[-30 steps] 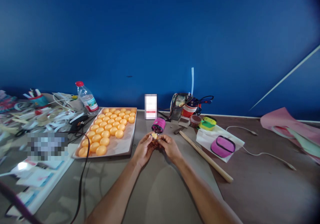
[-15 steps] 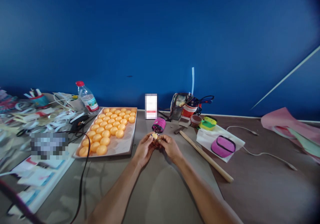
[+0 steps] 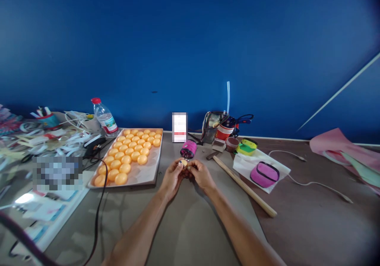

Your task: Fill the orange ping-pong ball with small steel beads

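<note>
My left hand [image 3: 172, 178] and my right hand [image 3: 202, 175] meet over the middle of the table, fingers closed on one small round piece [image 3: 184, 163] with a pale gold face and a shiny rim. It is too small for me to tell its kind, and fingertips cover its lower part. Just beyond the fingers lies a magenta pouch [image 3: 189, 149] with a dark end facing me. To the right of my right hand rests a hammer [image 3: 243, 185] with a long wooden handle.
Orange balls [image 3: 129, 151] fill much of a white tray [image 3: 152, 167] on the left. A bottle [image 3: 106, 117] stands behind it, near strewn strips [image 3: 53, 131]. A black cable [image 3: 97, 218] crosses the left side. Rightward are a purple case [image 3: 265, 174], a yellow-green case [image 3: 247, 146] and white cables [image 3: 314, 183].
The view has shifted very slightly. Both hands keep their hold on the small round piece, which has barely moved.
</note>
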`<state>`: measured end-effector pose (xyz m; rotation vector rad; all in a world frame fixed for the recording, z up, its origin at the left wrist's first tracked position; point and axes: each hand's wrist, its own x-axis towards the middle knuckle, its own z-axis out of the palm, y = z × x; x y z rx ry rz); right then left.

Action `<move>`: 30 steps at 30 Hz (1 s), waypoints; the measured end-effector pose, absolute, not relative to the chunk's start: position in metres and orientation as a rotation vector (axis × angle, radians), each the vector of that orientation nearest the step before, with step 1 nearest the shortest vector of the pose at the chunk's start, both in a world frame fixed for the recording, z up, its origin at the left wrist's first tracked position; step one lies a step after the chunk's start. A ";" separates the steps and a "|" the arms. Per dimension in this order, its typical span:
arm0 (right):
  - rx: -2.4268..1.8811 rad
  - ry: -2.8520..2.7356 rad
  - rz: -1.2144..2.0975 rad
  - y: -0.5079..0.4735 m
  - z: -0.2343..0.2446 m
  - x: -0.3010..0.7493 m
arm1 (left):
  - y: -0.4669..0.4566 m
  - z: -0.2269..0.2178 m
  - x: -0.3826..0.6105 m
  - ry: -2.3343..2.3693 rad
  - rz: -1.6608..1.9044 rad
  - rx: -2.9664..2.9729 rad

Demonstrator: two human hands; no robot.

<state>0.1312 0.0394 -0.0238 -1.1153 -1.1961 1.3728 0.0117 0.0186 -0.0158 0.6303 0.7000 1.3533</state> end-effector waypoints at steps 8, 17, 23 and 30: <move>-1.049 -0.969 1.424 0.040 -0.022 0.128 | 0.021 -0.013 0.008 0.671 1.314 0.538; -0.829 -0.801 1.654 0.039 -0.015 0.133 | 0.022 -0.009 0.005 0.594 1.273 0.511; -0.835 -0.820 1.682 0.037 -0.015 0.134 | 0.019 -0.003 0.008 0.651 1.281 0.606; -0.790 -0.821 1.645 0.035 -0.018 0.130 | 0.018 -0.004 0.008 0.740 1.292 0.733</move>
